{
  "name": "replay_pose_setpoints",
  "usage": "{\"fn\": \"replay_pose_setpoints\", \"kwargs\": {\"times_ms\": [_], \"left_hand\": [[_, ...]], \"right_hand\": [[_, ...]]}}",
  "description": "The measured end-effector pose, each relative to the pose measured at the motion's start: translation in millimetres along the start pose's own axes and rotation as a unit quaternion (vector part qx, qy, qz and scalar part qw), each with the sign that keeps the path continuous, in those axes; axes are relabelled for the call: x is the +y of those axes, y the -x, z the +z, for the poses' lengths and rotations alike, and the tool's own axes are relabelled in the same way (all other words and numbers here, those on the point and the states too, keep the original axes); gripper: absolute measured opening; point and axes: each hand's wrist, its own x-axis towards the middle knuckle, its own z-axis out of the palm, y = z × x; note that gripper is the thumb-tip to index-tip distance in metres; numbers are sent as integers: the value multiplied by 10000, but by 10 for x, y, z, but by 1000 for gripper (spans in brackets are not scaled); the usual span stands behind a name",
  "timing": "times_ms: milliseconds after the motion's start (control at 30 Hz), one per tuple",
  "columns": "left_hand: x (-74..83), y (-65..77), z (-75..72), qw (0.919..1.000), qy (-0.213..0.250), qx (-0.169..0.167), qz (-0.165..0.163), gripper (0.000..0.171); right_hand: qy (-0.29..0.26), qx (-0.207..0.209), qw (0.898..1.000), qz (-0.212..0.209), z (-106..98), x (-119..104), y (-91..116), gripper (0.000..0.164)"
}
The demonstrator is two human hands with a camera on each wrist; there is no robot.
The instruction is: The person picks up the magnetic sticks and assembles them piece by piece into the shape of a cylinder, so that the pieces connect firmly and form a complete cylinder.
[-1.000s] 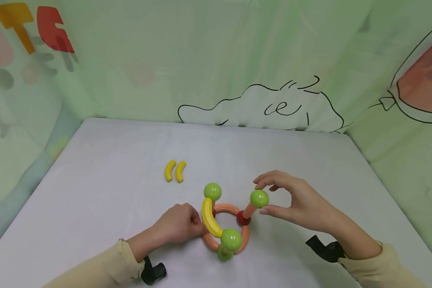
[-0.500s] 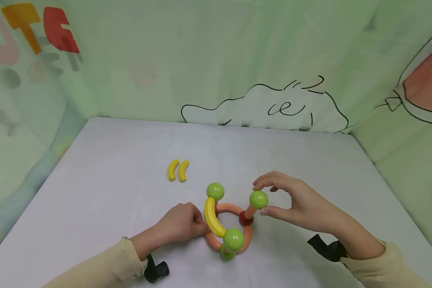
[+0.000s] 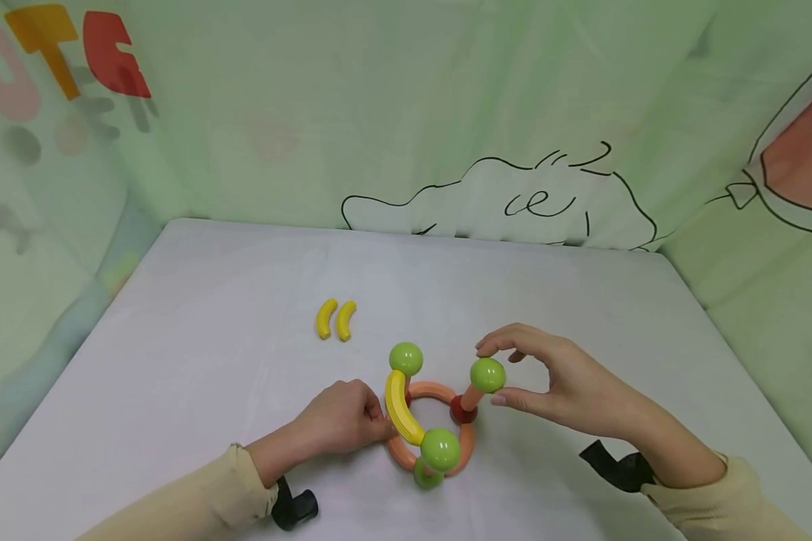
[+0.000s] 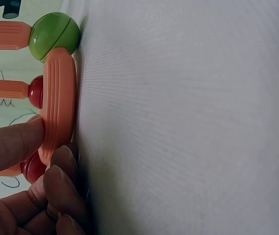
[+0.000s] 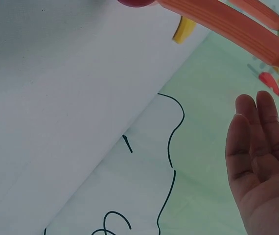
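A toy construction of ridged sticks and balls stands on the table. Its base is a ring of curved orange sticks (image 3: 433, 391), joined by red balls (image 3: 463, 409) and a green ball (image 4: 56, 34). My left hand (image 3: 341, 417) pinches the ring's left side, thumb on one face and fingers beneath. Upright orange sticks (image 5: 227, 29) rise from the joints. A curved yellow stick (image 3: 404, 409) bridges two green top balls (image 3: 440, 450). At right, my right hand (image 3: 555, 379) holds another green top ball (image 3: 488, 375) between thumb and forefinger, its other fingers extended.
Two loose curved yellow sticks (image 3: 335, 320) lie side by side beyond the ring, towards the left. The white table (image 3: 548, 293) is backed by green printed curtains (image 3: 406, 98). Black straps (image 3: 294, 507) hang at both wrists.
The head view has shifted slightly, so the scene sits a little further right. Both hands keep their places on the toy construction.
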Motion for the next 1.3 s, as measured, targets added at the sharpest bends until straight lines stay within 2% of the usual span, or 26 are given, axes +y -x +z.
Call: {"fn": "replay_pose_setpoints", "kwargs": {"times_ms": [400, 800, 1300], "left_hand": [[2, 4, -5, 10000, 26, -11, 60, 31], [1, 1, 2, 10000, 9, 3, 62, 33], [17, -3, -3, 10000, 13, 35, 13, 32]], "right_hand": [[54, -39, 10000, 40, -10, 8, 11, 48], [45, -6, 9999, -120, 2, 12, 17, 44], [522, -145, 9984, -141, -58, -45, 3, 39]]}}
